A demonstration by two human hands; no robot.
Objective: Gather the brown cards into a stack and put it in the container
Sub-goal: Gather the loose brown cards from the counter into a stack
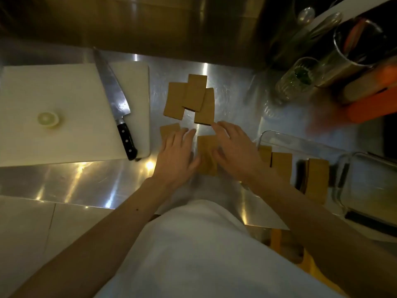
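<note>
Several brown cards [189, 97] lie loose on the steel surface [86, 179], more apparently already in the glass container [322, 168] at my right, while my left hand [176, 151] and right hand [236, 149], fingers spread and empty, corral them for stacking.

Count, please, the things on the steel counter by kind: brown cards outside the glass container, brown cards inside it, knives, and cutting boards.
Brown cards outside the container: 5, namely three overlapping, one under the left hand, one between the hands
Brown cards inside the glass container: at least 3 visible
Chef's knife: 1
White cutting board: 1
Total: 10
</note>
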